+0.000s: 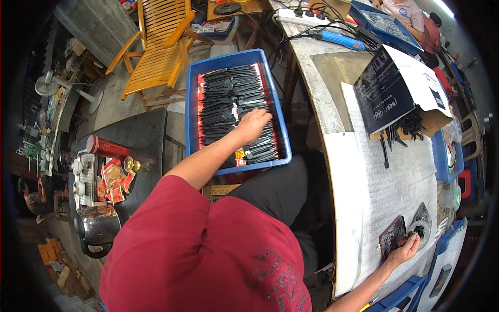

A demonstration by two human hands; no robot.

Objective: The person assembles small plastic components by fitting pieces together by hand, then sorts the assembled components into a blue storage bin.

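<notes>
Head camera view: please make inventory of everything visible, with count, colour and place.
Tray: one, blue, ahead
Thin parts: many, black, in tray
Worktable: one, pale, right
Box: one, dark and white, on worktable
Loose pieces: several, black, at box opening
Flat item: one, dark, lower right
Chair: one, yellow-brown, upper left
Side table: one, black, left
Canister: one, red, on side table
Pot: one, dark, lower left
Co-workers: at least two, pink and red tops, upper right
Background clutter: not countable
Shirt: one, dark red, bottom
Left hand: one, at thin parts
Right hand: one, beside flat item
</notes>
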